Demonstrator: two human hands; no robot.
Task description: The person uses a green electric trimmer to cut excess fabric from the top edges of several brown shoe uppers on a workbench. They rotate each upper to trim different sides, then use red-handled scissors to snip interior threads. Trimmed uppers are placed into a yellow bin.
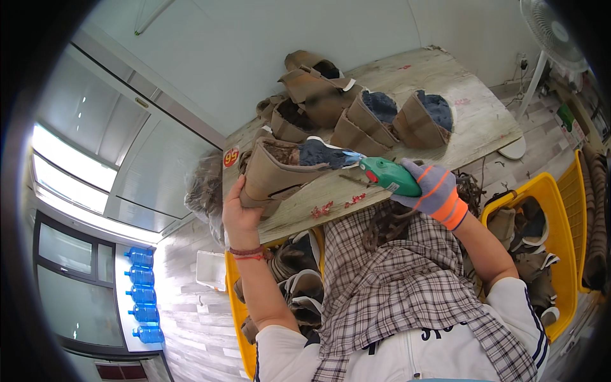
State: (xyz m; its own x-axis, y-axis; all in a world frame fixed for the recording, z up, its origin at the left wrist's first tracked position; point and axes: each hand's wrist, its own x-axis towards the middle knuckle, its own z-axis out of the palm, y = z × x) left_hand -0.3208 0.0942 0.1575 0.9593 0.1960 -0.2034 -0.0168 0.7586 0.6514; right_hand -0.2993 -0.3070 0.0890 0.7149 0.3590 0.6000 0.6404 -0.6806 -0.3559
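My bare left hand (240, 216) is closed round the shaft of a tan ankle boot (273, 175), which lies tilted above the table's near edge. Its dark blue lining (316, 155) points to the right. In a grey and orange striped glove, my right hand (436, 191) grips green electric scissors (391, 176) with a red button. Their narrow tip meets the edge of the blue lining; the exact contact is too small to make out. Beyond, more tan boots (423, 121) with dark linings stand on the table, some piled together.
The worn wooden table (474, 114) bears red scraps (321, 210). Brown strips (388, 226) lie on my checked apron. Yellow baskets of boots stand at my left (237, 318) and right (566, 254). A plastic bag (207, 191) hangs by the table's left end; a fan (554, 32) stands far right.
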